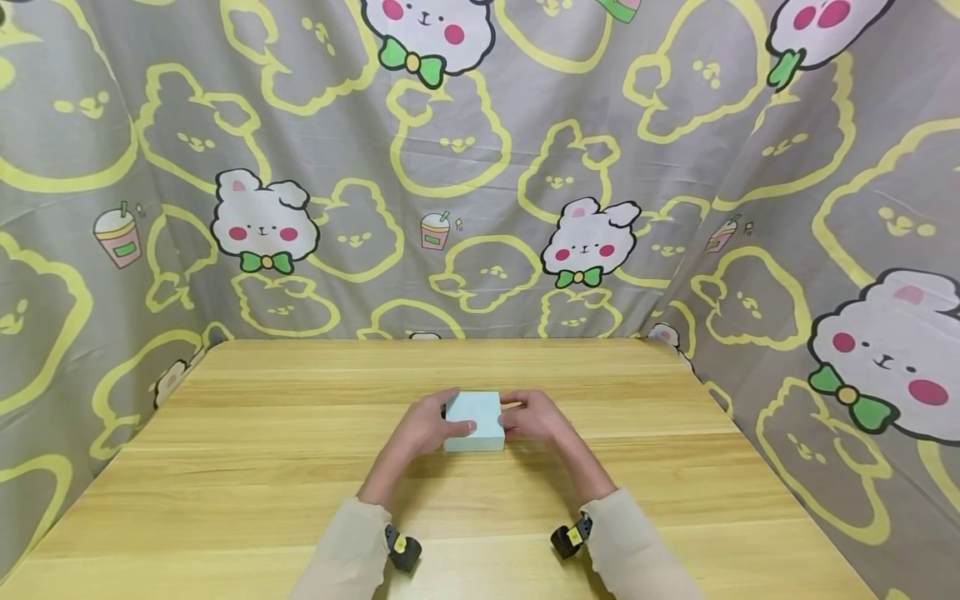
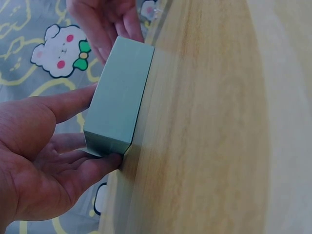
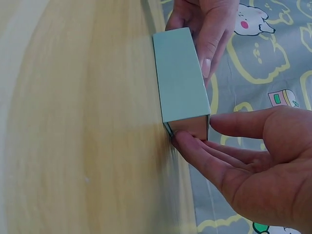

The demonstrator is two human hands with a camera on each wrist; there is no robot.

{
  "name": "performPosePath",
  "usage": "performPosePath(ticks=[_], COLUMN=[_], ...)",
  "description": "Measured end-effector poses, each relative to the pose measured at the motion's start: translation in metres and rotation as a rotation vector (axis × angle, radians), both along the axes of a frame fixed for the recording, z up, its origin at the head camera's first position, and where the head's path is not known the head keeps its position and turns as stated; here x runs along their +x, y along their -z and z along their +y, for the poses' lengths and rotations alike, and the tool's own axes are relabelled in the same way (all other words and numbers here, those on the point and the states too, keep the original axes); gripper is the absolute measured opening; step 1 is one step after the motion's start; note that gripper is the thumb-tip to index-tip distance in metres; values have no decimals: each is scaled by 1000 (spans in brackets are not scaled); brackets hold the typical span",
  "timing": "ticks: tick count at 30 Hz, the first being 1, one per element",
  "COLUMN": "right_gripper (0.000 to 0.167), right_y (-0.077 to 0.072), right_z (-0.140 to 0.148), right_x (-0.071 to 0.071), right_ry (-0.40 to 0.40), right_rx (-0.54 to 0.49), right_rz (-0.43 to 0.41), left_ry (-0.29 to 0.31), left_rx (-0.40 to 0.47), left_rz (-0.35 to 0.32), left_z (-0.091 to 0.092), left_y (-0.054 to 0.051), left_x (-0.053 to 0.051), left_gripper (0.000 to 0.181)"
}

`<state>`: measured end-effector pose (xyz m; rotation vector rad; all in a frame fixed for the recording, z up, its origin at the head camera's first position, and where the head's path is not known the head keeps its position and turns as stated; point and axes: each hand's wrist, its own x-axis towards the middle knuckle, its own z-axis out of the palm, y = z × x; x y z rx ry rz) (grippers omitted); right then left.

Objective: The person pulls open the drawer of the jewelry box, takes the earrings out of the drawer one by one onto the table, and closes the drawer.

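A pale teal box sits on the wooden table, held at both ends. My left hand grips its left end, the thumb lying over the top and the other fingers at the end and low edge. At the other end is my right hand. In the right wrist view, its thumb touches the box's upper edge while its fingertips press at the lower part of the end. That end shows a brownish inner face between thin teal cover edges. What the box holds is hidden.
The wooden table stretches out on all sides of the box. A grey curtain with rabbit and yellow outline prints hangs behind and along both sides. Small black cameras are strapped at both sleeves.
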<state>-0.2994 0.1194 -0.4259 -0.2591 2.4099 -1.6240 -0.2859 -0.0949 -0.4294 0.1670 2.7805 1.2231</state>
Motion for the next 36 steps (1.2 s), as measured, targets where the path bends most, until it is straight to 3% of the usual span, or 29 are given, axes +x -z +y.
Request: performPosePath(ticks=[36], right_gripper=[43], right_y=[2], right_z=[-1], right_x=[4], right_ry=[48], right_rx=[19], right_rz=[7], left_ry=[12], left_rx=[7], left_rz=[13], left_z=[3], left_y=[2], left_x=[2], left_gripper=[79])
